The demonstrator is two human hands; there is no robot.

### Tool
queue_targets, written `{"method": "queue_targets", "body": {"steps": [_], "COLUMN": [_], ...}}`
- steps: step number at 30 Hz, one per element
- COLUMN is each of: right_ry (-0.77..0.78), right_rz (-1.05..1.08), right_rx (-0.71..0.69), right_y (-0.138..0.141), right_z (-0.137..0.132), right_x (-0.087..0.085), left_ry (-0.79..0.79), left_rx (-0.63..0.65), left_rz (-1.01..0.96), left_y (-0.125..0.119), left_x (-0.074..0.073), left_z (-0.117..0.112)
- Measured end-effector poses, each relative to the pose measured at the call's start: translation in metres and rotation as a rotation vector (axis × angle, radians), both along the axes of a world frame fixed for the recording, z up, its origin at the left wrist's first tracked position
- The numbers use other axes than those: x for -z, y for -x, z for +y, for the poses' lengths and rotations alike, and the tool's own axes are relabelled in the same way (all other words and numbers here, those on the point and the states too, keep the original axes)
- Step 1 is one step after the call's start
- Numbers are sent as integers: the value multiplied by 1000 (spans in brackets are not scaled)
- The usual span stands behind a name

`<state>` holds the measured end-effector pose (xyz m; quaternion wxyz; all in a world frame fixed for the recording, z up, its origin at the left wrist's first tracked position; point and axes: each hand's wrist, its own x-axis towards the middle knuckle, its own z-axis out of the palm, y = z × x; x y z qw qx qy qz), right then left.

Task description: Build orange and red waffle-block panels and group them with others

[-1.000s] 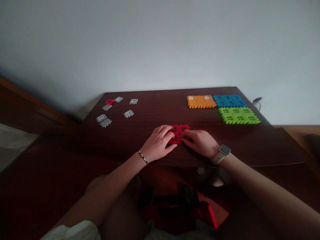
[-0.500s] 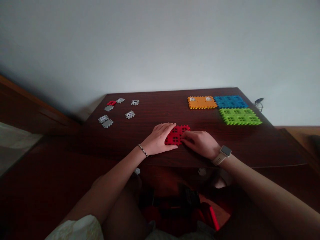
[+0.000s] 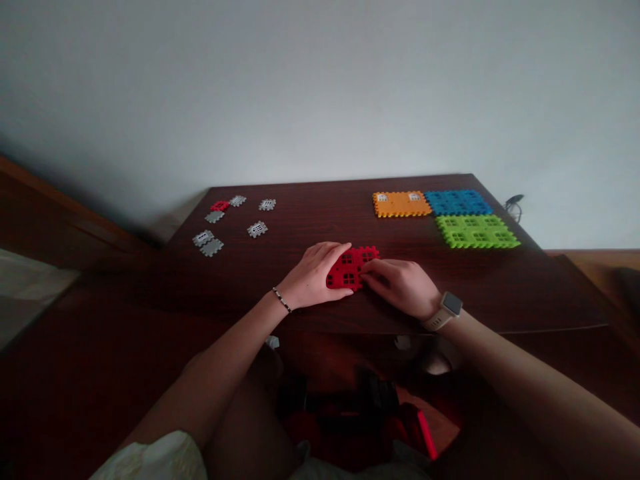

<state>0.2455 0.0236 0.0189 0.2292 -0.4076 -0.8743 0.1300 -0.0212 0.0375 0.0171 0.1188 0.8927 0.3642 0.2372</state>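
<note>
A flat panel of joined red toothed tiles [image 3: 351, 267] lies on the dark wooden table [image 3: 310, 227], near its front edge. My left hand [image 3: 314, 275] rests at the panel's left side, fingers extended along its edge and thumb under its near corner. My right hand [image 3: 400, 285], with a watch on the wrist, has its fingers curled and pressed against the panel's right edge. Both hands touch the red panel.
Several loose grey tiles [image 3: 257, 229] and one small red tile [image 3: 219, 205] lie at the table's far left. At the far right sit joined orange [image 3: 401, 204], blue [image 3: 457, 202] and green [image 3: 477, 231] panels. A cable [image 3: 514, 203] hangs off the right edge.
My left hand has slid leftwards off the red panel and its fingers have straightened, uncovering more of the panel. My right hand has stayed at the right edge.
</note>
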Motion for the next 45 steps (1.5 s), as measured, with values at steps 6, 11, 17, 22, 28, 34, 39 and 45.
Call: {"method": "queue_targets", "body": {"steps": [6, 11, 17, 22, 28, 34, 39, 45], "right_ry": [-18, -19, -11, -10, -7, -18, -50, -83], "right_rz": [36, 42, 38, 40, 12, 28, 11, 2], "right_rx": [14, 9, 11, 9, -4, 9, 14, 19], "right_y": [0, 0, -1, -1, 0, -1, 1, 8], "right_z": [-2, -2, -1, 0, -1, 1, 4, 8], "right_x": [-3, -3, -2, -2, -3, -1, 1, -1], "left_ry": [-9, -6, 16, 47, 47, 39, 14, 21], "left_rx": [-9, -22, -36, -41, -19, -6, 5, -18], "left_rz": [19, 24, 32, 64, 60, 55, 66, 62], "left_y": [4, 8, 10, 9, 9, 8, 8, 6], "left_x": [3, 4, 7, 15, 14, 15, 16, 16], "left_z": [2, 3, 4, 6, 6, 6, 6, 5]}}
